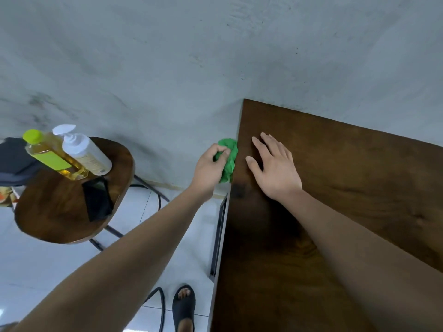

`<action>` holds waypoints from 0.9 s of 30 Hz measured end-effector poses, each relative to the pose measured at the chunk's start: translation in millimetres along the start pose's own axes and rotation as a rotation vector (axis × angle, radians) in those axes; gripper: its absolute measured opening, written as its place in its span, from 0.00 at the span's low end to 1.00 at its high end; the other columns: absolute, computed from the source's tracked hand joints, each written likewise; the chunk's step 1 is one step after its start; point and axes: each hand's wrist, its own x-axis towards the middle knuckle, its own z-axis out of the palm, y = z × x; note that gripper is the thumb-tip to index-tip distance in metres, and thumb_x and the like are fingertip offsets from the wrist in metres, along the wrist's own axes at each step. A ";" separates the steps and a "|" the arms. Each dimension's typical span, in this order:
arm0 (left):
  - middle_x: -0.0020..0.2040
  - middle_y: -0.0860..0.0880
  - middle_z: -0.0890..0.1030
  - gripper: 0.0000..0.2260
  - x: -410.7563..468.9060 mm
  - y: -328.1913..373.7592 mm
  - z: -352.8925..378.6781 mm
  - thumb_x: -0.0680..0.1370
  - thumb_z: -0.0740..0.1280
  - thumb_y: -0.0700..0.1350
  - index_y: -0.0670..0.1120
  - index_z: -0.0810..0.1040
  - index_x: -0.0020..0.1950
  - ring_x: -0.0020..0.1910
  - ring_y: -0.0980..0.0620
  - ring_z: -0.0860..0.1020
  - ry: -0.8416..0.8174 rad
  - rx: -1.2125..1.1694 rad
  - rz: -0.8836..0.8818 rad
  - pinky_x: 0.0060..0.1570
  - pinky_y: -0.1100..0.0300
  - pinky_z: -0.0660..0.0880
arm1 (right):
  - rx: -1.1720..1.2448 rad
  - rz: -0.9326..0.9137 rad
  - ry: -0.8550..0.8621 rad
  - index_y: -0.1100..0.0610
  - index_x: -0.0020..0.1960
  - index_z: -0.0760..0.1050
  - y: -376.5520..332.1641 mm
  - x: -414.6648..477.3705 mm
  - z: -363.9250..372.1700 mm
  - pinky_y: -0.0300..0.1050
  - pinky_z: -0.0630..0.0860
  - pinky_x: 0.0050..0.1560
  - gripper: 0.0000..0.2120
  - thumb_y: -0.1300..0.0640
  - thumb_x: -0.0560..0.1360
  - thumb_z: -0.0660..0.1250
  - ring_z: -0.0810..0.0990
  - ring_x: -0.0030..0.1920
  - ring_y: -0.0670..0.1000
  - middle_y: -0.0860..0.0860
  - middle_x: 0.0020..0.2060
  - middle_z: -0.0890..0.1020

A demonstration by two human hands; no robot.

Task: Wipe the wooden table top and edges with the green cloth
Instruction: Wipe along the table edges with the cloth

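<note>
The dark wooden table (335, 212) fills the right half of the view, its far side against a grey wall. My left hand (209, 168) grips the bunched green cloth (229, 161) and holds it against the table's left edge, near the far corner. My right hand (275, 166) lies flat on the table top just right of that edge, fingers spread and straight.
A round wooden stool (60, 207) stands to the left with a yellow bottle (55, 156), a white pump bottle (84, 152) and a black phone (98, 200) on it. A foot in a black sandal (183, 307) and a black cable (163, 305) are on the tiled floor.
</note>
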 end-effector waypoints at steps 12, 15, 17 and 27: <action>0.56 0.34 0.82 0.07 -218.8 -57.3 -43.0 0.87 0.69 0.50 0.48 0.81 0.52 0.49 0.34 0.82 -0.001 -0.108 -0.137 0.48 0.37 0.82 | 0.008 0.011 -0.042 0.50 0.90 0.59 -4.7 -6.5 -4.4 0.58 0.48 0.89 0.32 0.37 0.90 0.50 0.53 0.90 0.57 0.54 0.90 0.57; 0.54 0.34 0.83 0.12 -264.0 -63.5 -51.2 0.84 0.69 0.54 0.45 0.81 0.55 0.52 0.28 0.82 0.015 -0.124 -0.170 0.49 0.37 0.81 | 0.025 0.005 -0.038 0.50 0.90 0.59 -4.8 -9.3 -3.6 0.59 0.48 0.89 0.32 0.37 0.90 0.50 0.53 0.90 0.57 0.54 0.90 0.58; 0.53 0.36 0.84 0.12 -290.9 -67.9 -56.3 0.83 0.69 0.54 0.45 0.81 0.55 0.54 0.26 0.82 0.027 -0.124 -0.182 0.51 0.38 0.81 | 0.031 0.003 -0.039 0.50 0.90 0.59 -4.0 -10.4 -3.3 0.59 0.48 0.89 0.32 0.37 0.90 0.50 0.53 0.90 0.57 0.54 0.90 0.58; 0.53 0.38 0.84 0.13 -359.4 -90.1 -65.4 0.85 0.71 0.52 0.42 0.83 0.56 0.51 0.38 0.83 0.119 -0.124 -0.221 0.55 0.36 0.81 | 0.045 -0.016 -0.033 0.50 0.89 0.59 -0.6 -12.5 -1.6 0.59 0.49 0.89 0.32 0.37 0.90 0.49 0.53 0.90 0.58 0.55 0.90 0.58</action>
